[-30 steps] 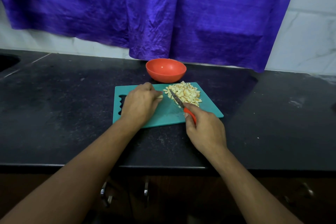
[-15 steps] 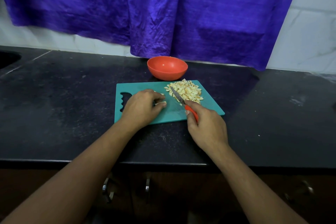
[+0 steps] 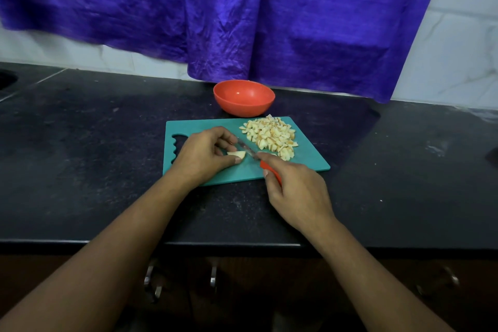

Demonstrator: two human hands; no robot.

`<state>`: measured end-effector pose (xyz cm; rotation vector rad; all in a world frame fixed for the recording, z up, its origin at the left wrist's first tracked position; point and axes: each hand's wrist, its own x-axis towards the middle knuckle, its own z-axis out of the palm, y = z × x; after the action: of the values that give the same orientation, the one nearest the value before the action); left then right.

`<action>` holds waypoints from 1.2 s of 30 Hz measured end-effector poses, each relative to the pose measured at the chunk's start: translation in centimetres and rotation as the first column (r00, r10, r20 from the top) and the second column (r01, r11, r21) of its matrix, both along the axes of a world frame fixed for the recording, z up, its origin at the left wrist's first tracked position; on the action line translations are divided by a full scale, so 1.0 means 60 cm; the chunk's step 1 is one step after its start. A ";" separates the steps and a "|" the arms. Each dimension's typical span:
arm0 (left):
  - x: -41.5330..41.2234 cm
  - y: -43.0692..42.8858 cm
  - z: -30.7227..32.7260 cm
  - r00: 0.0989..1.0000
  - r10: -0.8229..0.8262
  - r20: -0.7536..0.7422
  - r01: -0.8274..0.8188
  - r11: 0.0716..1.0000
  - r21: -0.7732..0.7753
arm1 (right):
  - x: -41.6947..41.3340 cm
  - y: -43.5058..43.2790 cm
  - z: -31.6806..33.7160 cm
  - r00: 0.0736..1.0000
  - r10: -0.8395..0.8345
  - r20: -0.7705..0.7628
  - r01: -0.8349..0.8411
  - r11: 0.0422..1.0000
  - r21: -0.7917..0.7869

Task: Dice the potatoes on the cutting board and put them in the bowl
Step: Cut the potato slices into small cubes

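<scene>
I log: black worktop (image 3: 80,156), teal cutting board (image 3: 307,163) on it. The left hand (image 3: 202,153) pinches one potato piece (image 3: 237,154) on the board; the right hand (image 3: 296,194) grips a red-handled knife (image 3: 266,166), blade just beside that piece. Heap of diced potato (image 3: 269,136) at the board's far right corner. Orange bowl (image 3: 244,100) just behind the board. Beyond, a purple cloth (image 3: 242,13) hangs.

A teal rectangular plastic cutting board (image 3: 304,162) lies on a black, faintly speckled stone counter (image 3: 80,156). The round plastic bowl (image 3: 244,98) near the counter's back edge is orange-red, like the handle of the small silvery-bladed knife (image 3: 270,170). The heap of diced potatoes (image 3: 269,133) and the single potato piece (image 3: 237,154) are pale yellow, the dice brown-tinged at their edges. The creased cloth (image 3: 242,8) is vivid purple.
</scene>
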<state>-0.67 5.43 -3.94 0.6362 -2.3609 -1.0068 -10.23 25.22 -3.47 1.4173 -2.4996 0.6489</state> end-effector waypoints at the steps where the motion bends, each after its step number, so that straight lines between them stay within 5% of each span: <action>1: 0.000 -0.001 0.000 1.000 0.001 0.004 -0.001 1.000 0.005 | 0.000 -0.001 0.000 1.000 -0.001 -0.011 0.001 1.000 0.005; 10: 0.001 0.000 0.001 0.999 0.017 0.035 -0.012 0.990 -0.138 | 0.000 -0.009 0.000 0.999 0.001 -0.032 0.001 0.999 0.050; 36: 0.001 0.016 -0.004 0.995 0.094 0.032 -0.088 0.986 -0.141 | 0.018 -0.003 0.007 0.998 -0.059 0.030 0.059 0.998 -0.008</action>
<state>-0.64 6.39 -4.20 0.7080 -2.3872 -0.7886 -9.12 25.07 -3.05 1.3353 -2.5470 0.6734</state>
